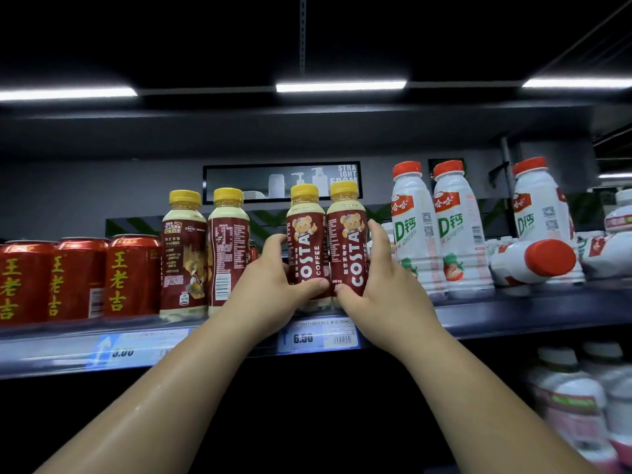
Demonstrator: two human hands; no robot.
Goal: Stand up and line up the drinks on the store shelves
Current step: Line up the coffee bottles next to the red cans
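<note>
Two Costa coffee bottles with yellow caps stand upright side by side on the shelf [513, 309], labels facing me. My left hand [273, 278] grips the left one [304, 241], and my right hand [376, 271] grips the right one [346, 241]; the thumbs nearly meet in front. Left of them stand two more Costa bottles [205, 251] turned label-away. White AD calcium milk bottles [437, 234] with red caps stand to the right, and one white bottle [533, 261] lies on its side, cap toward me.
Red Wanglaoji cans [78, 278] fill the shelf's left end. Price tags [318, 336] run along the shelf's front rail. More white bottles lie toppled at the far right [612, 248]. On the lower shelf stand blurred white bottles [581, 405].
</note>
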